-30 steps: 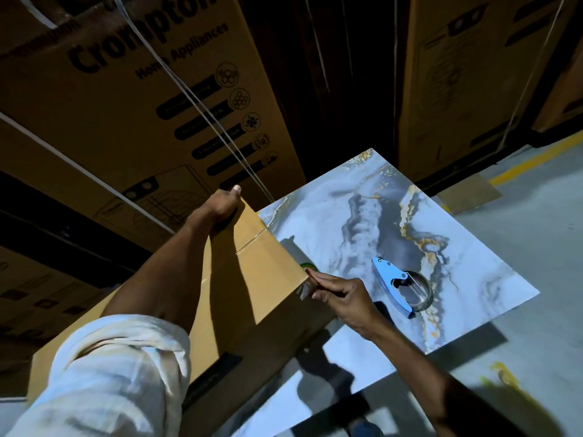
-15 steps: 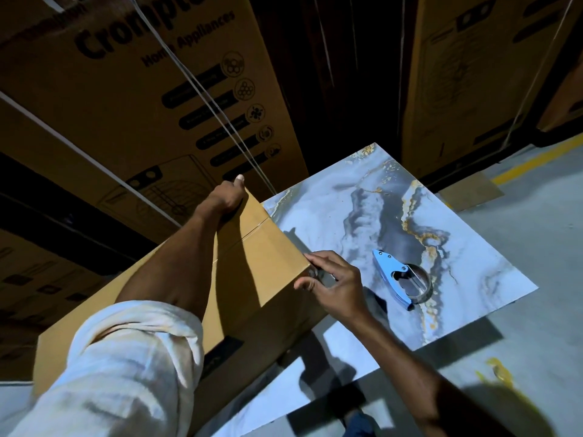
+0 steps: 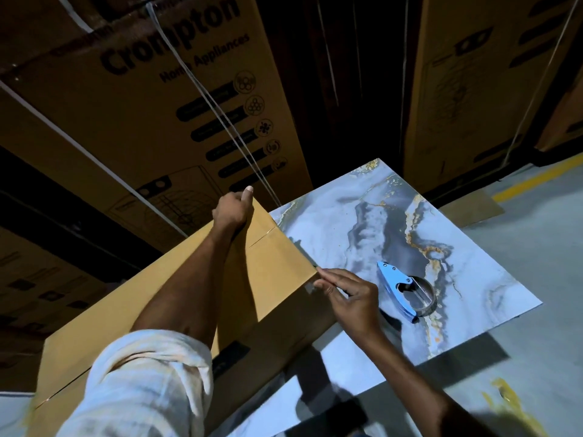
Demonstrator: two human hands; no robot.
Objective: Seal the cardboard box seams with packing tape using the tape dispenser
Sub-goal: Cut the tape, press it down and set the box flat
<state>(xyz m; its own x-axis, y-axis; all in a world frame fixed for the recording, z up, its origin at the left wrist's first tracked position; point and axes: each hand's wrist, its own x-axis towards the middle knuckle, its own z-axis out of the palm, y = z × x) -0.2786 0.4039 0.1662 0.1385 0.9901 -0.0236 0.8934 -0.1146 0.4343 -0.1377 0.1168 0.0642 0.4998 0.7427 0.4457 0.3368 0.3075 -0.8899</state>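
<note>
The plain tan box [image 3: 277, 263] lies on the marbled worktop [image 3: 347, 216], top flaps closed, with a thin seam crossing its top. At its 3 o'clock, apart from it, the blue tape dispenser [image 3: 391, 282] lies on its side, roll loaded.

The one camera sits on the person's head and looks forward and steeply down over both forearms. It is close in: the sleeve [image 3: 142, 383] fills the bottom left. The left hand [image 3: 232, 209], on the far corner of the box [image 3: 277, 263], and the right hand [image 3: 350, 298], at the box's right corner, sit near mid-frame. The wide lens takes in much of the room, so the stacked cartons [image 3: 142, 89] beyond lean across the whole top. The view is canted. The box runs up from lower left, and the table [image 3: 347, 216] spreads diagonally to the right with the dispenser [image 3: 407, 288] lying on it. The floor [image 3: 536, 279] shows along the right edge.
</note>
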